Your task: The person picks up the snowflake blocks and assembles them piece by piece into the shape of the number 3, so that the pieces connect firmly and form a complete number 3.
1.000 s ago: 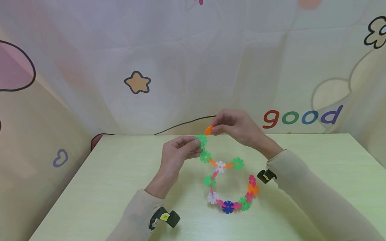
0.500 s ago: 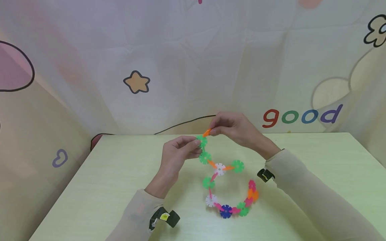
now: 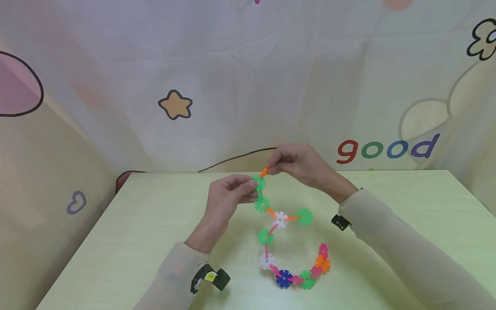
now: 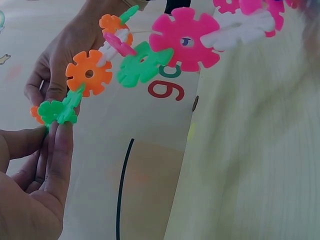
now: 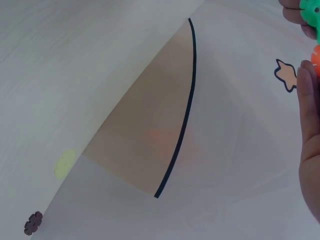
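Note:
In the head view my left hand [image 3: 224,202] pinches a green snowflake disc [image 3: 258,183] at the top of a linked chain. My right hand [image 3: 306,168] pinches an orange snowflake disc [image 3: 264,172] whose lower edge meets that green one; how deep the slots engage I cannot tell. From there the chain hangs down through a white disc [image 3: 280,219], where a short branch ends in a green disc [image 3: 304,216]. Below, it curves past a blue disc [image 3: 284,279] up to a pink end disc [image 3: 323,249]. The left wrist view shows the held green disc [image 4: 60,111] between thumb and fingers.
A pale wooden table [image 3: 116,241] lies under the hands and chain. Behind it hangs a printed cloth [image 3: 240,94] with a star and the word "good". Dark wrist cameras sit on the left sleeve [image 3: 170,275] and the right sleeve [image 3: 403,241].
My right hand has moved slightly left and down, bringing the orange disc against the green one. The chain's lower part has swung nearer to me and a little left. My left hand stays nearly still.

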`<state>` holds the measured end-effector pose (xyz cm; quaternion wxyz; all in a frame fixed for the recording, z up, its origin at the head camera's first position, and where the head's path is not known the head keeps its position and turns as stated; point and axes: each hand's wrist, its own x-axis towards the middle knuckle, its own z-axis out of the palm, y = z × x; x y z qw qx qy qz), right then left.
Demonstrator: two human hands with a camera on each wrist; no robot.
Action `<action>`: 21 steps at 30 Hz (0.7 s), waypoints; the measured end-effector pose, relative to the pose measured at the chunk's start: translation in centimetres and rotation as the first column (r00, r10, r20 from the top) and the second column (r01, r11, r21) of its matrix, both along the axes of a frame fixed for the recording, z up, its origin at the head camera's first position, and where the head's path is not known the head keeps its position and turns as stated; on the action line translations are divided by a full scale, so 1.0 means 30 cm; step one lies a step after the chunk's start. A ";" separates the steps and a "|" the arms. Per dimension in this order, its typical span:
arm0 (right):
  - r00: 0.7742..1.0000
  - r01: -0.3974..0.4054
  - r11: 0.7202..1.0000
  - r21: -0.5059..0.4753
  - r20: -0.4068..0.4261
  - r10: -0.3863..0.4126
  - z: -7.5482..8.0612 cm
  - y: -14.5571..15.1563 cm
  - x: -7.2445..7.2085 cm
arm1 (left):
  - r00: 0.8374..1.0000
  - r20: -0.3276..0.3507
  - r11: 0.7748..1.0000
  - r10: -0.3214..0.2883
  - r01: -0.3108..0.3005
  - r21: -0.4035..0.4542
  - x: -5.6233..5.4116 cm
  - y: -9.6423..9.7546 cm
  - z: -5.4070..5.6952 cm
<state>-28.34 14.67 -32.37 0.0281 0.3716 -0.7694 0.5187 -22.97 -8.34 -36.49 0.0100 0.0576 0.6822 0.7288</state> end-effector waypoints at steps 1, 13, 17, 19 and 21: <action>1.000 -0.007 1.000 -0.005 0.003 0.007 -0.002 0.000 -0.001 | 1.000 0.000 1.000 -0.001 0.001 0.001 -0.002 -0.001 -0.002; 0.999 -0.014 0.999 -0.046 0.028 0.015 -0.028 -0.004 -0.005 | 1.000 0.017 1.000 -0.006 0.006 -0.011 -0.009 -0.002 -0.006; 1.000 -0.020 0.998 -0.066 0.002 0.020 -0.040 -0.007 -0.002 | 1.000 0.020 1.000 0.000 0.001 -0.012 -0.009 0.002 -0.006; 0.999 -0.031 0.996 -0.079 -0.013 0.030 -0.044 -0.010 -0.001 | 1.000 0.020 1.000 0.002 -0.002 -0.017 -0.008 0.004 -0.006; 0.999 -0.036 0.996 -0.083 -0.018 0.034 -0.049 -0.012 0.000 | 1.000 0.021 1.000 0.006 -0.005 -0.022 -0.008 0.005 -0.006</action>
